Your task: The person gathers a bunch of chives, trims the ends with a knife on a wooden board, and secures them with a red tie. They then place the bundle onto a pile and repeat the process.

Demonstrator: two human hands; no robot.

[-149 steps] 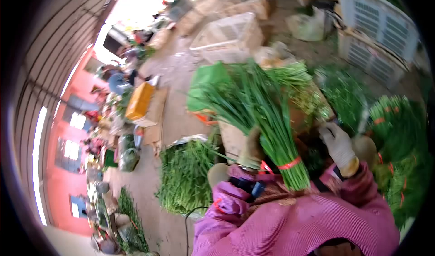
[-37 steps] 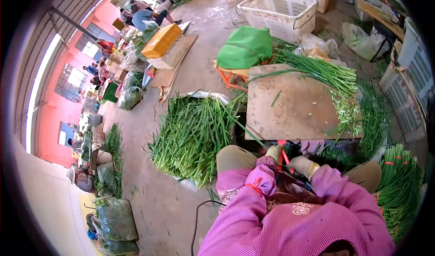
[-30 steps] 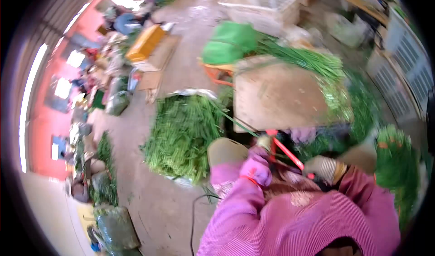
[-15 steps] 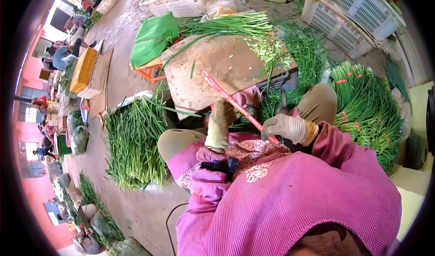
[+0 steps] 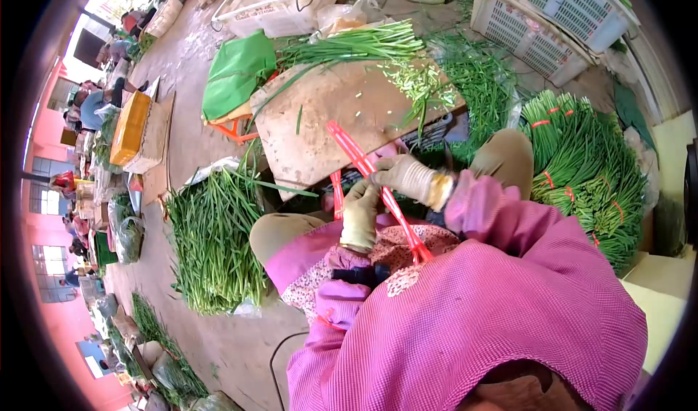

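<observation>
Red-and-white plastic tie strips [image 5: 396,214] run diagonally from above the edge of the wooden board [image 5: 320,113] down to my lap. My gloved left hand [image 5: 360,211] is closed around the strips below the board, and a short red end sticks out on its left side. My gloved right hand [image 5: 407,177] is beside it, fingers pinched on the strips just above. The two hands nearly touch. On the board are long green stalks [image 5: 363,44], pale cut pieces [image 5: 414,84] and a loose leaf.
A heap of loose green leaves [image 5: 218,236] lies to my left. Bundles tied with red bands [image 5: 582,171] are stacked on my right. White crates [image 5: 538,40] stand at the back right, another crate [image 5: 276,7] behind the board. A green cloth [image 5: 238,73] covers a stool. People sit far left.
My right hand has moved up and left along the strips to meet my left hand. The strips' lower ends now hang free over my lap. The view has shifted slightly.
</observation>
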